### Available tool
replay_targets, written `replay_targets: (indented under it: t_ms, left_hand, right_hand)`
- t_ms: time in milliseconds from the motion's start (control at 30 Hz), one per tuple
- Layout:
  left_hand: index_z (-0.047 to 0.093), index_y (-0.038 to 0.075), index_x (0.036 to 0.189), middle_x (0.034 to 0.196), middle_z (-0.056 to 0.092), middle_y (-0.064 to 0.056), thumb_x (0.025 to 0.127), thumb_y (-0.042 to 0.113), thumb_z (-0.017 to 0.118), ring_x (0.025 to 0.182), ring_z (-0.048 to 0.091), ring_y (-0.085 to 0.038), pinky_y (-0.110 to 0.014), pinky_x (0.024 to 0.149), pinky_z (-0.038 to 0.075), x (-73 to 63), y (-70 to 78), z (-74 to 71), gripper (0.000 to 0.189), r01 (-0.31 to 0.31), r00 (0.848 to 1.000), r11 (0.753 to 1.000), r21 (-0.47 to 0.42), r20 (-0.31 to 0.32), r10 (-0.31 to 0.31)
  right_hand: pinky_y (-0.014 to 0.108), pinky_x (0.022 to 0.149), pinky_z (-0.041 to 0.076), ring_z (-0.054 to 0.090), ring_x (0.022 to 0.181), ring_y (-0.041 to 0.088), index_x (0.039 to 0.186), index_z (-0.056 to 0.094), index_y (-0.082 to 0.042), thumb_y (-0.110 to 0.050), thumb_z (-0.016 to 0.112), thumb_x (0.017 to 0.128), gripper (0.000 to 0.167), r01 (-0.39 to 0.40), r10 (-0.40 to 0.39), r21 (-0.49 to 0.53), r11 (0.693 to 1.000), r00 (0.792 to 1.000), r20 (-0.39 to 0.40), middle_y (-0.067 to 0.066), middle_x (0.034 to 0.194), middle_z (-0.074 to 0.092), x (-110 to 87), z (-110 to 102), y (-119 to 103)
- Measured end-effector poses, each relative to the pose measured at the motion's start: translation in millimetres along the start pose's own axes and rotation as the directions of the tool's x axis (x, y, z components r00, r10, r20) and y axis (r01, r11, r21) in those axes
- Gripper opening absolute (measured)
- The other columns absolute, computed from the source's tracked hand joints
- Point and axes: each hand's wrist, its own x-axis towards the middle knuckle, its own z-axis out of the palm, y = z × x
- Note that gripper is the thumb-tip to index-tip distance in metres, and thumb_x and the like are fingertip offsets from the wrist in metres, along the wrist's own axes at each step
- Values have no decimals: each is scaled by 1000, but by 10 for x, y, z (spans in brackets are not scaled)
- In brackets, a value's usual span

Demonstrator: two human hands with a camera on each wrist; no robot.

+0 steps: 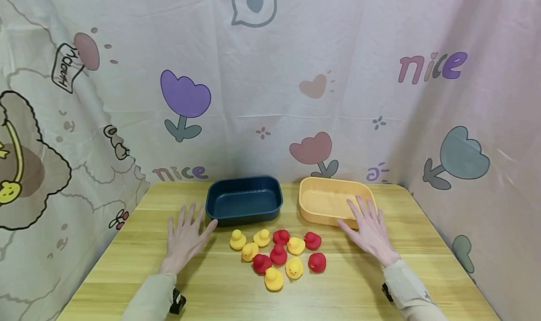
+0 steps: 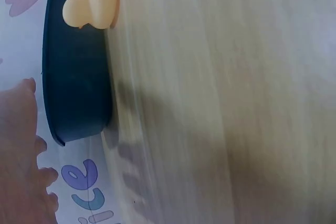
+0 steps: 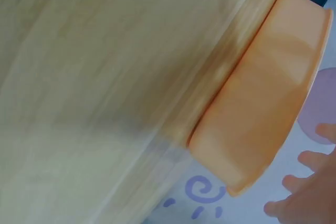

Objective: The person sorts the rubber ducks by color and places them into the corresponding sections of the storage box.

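Note:
My left hand [image 1: 186, 240] is spread over the table beside the near left corner of a dark blue bin [image 1: 244, 217], holding nothing. On the other side, my right hand [image 1: 368, 229] has its fingers spread and overlaps the front right of a yellow-orange bin [image 1: 323, 217] in the head view. Between the hands lie several yellow rubber ducks [image 1: 274, 279] and several red rubber ducks [image 1: 317, 263], loosely grouped. Both bins have bare insides. In the left wrist view, a yellow duck [image 2: 100, 3] shows in front of the blue bin.
The wooden table [image 1: 122, 269] ends at a printed cloth backdrop [image 1: 253, 138] behind the bins, with cloth at the left and right too. A dark wrist device [image 1: 178, 302] sits at the left sleeve.

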Motion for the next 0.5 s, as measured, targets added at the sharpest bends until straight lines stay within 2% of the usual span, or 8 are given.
replay_targets:
  t_ms: [233, 500]
  left_hand:
    - [24, 12, 161, 167, 17, -21, 100, 68, 36, 154, 9, -47, -72, 121, 3, -26, 32, -34, 84, -7, 1000, 999, -35, 28, 8]
    - [18, 12, 162, 167, 16, -22, 101, 65, 36, 154, 9, -48, -74, 120, 3, -29, 70, -69, 83, -13, 997, 993, -117, 72, 22]
  right_hand:
    - [69, 120, 18, 24, 149, 49, 153, 41, -9, -47, 67, 92, 77, 134, -133, 36, 990, 991, -32, 22, 162, 31, 46, -12, -75]
    - [68, 119, 25, 26, 149, 45, 151, 45, -8, -36, 73, 90, 73, 252, -254, 147, 957, 967, -7, 19, 162, 33, 78, -39, -194]
